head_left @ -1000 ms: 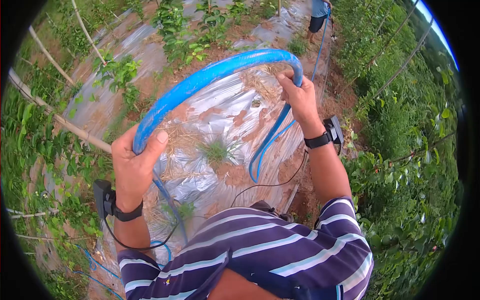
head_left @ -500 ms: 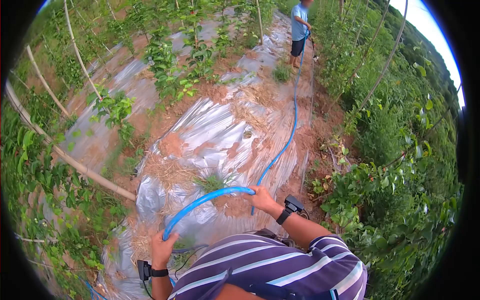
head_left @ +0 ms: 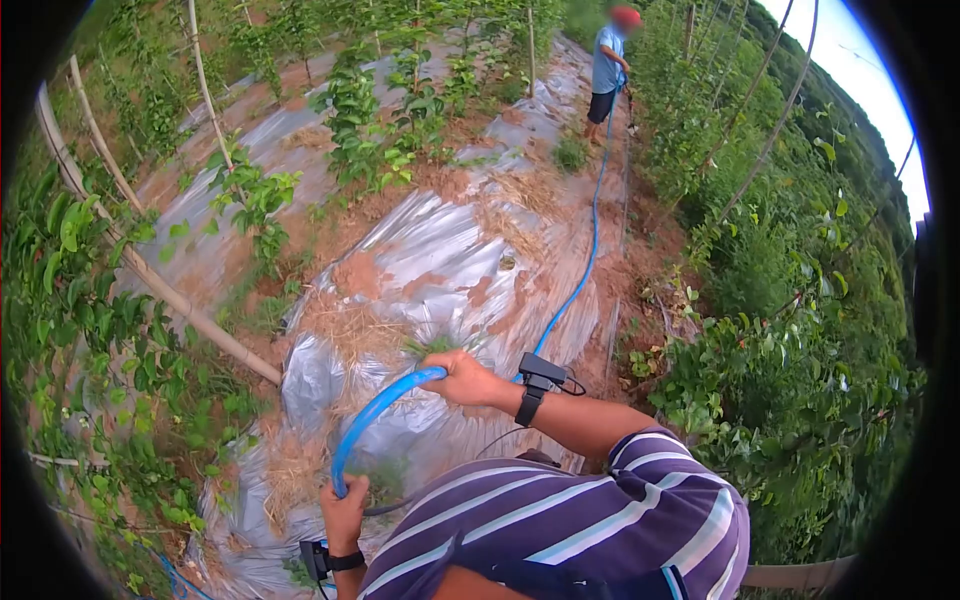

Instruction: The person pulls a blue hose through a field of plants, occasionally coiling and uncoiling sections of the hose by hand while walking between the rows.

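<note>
A blue hose (head_left: 385, 402) arches between my two hands. My left hand (head_left: 345, 512), low in front of my body, is closed round one end of the arch. Higher up and to the right, my right hand (head_left: 463, 378) grips the hose with its fingers wrapped over it. Beyond my right wrist the hose runs up the path to another person (head_left: 610, 65) in a blue shirt and red cap, whose hands hold its far part. Both my wrists carry black strapped devices.
Silver plastic sheeting (head_left: 420, 250), torn and strewn with soil and dry straw (head_left: 350, 325), covers the ground. A leaning wooden pole (head_left: 190, 310) and leafy plants stand on the left. Dense green bushes (head_left: 760, 400) line the right side. More blue hose (head_left: 180, 578) lies at the lower left.
My right hand has moved left and slightly up with the hose, nearer my left hand, so the arch is shorter. The view has shifted slightly, and the other person's red cap now shows.
</note>
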Demonstrator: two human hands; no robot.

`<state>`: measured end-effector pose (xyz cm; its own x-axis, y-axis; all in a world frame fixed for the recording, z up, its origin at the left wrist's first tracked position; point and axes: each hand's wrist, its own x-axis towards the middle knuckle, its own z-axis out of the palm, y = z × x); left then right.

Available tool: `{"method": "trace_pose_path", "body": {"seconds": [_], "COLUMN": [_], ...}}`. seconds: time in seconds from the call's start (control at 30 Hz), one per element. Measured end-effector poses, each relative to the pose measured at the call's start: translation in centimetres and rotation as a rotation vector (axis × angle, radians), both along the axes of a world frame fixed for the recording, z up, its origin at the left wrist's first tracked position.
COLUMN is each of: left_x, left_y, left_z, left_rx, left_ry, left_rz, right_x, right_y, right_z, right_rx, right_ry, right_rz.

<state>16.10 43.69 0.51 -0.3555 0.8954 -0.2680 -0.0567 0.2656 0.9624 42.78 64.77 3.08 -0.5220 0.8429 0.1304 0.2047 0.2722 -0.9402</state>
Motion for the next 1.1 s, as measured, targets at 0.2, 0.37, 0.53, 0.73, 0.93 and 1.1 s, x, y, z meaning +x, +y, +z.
{"method": "trace_pose_path", "body": {"seconds": [0.2,0.37,0.53,0.73,0.93,1.1], "left_x": [-2.1,-0.6,0.5,2.9,5.1,5.7], "left_y": [-1.5,-0.8,0.1,1.8,2.7,3.0], "left_z": [-1.7,-2.0,-1.8,-2.4,-1.6,-1.3], "left_rx": [-0.054,-0.011,-0.089,-0.072,-0.103,-0.097], "left_ry": [0.006,0.214,0.272,0.312,0.332,0.305], "left_rz": [-0.059,-0.311,-0.448,-0.525,-0.699,-0.751], "right_x": [-0.8,0.8,2.4,5.1,7.9,8.1], "right_y": [-5.9,-10.2,-11.2,-12.9,-14.7,-16.3], "right_z": [-4.0,-8.3,-11.2,-12.2,-15.1,-15.8], "right_rx": [0.062,0.005,-0.147,-0.351,-0.394,-0.549], "right_ry": [-0.323,-0.276,-0.192,-0.172,-0.205,-0.148], "right_rz": [-0.097,-0.169,-0.222,-0.284,-0.387,-0.454]}}
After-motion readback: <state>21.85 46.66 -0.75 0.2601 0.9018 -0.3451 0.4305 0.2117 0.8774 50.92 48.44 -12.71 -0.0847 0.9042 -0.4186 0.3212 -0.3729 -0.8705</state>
